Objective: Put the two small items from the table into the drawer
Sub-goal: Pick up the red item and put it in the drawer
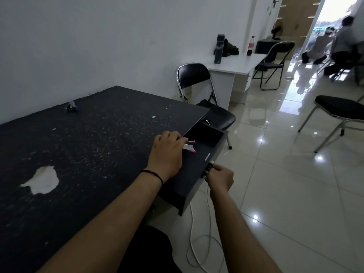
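Dark tabletop (82,146), speckled with pale flecks; a white patch (42,180) of worn surface lies near its front edge, well left of the drawer. Black folding chair (199,89) stands just beyond the drawer's far end.

Drawer (204,152) pulled out from the tabletop's right side, black inside, interior mostly in shadow. A white cable (199,241) trails on the floor below the drawer.

Left hand (167,152), black band at the wrist, reaches over the tabletop's edge and out above the open drawer. Its grip is closed around a small white-and-red item (190,147), which pokes out past the fingertips, over the drawer's interior. Whether it touches the drawer floor cannot be told.

Right hand (219,177) at the drawer's front panel, grip pinched closed on the small knob (208,168) there.

Second small item (71,107), blue and white, sits on the tabletop near the wall, well away from the drawer.
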Available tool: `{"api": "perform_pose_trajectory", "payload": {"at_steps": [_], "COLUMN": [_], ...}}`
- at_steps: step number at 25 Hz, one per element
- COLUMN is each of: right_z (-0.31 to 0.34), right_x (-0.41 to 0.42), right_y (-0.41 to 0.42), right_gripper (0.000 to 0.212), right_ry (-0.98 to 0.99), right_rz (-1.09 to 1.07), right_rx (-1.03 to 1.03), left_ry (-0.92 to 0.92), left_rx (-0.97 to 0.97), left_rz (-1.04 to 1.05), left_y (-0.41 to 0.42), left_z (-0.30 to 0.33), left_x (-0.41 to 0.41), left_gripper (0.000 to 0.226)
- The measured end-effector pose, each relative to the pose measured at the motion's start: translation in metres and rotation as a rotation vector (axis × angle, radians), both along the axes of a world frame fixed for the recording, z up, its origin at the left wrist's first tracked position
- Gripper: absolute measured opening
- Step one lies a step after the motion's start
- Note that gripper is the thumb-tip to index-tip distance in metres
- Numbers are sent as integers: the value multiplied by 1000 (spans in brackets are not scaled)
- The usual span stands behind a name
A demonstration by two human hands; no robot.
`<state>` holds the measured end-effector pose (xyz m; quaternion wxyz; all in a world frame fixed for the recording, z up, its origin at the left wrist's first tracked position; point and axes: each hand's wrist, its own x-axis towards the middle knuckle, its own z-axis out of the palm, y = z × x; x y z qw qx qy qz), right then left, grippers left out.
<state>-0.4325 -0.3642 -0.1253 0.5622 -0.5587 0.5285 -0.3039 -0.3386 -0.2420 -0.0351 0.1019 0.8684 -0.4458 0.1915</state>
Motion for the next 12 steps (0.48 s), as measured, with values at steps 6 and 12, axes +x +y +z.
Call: {"api": "perform_pose_trajectory", "payload": {"at_steps": [6,12], "right_z": [-7,-1], "right_x": [-8,-14], "right_y": [-4,-14], "right_gripper": [41,36], "right_ry": [-6,9], "right_rz": [61,124], "right_rx": [78,58], "left_ry": [-158,-181], "left_rx": [271,563], "left_rz": [-113,-109], "left_y": [-22,-44], "left_z": [6,-14], "left_x": [-7,-11], "left_gripper": [34,27]}}
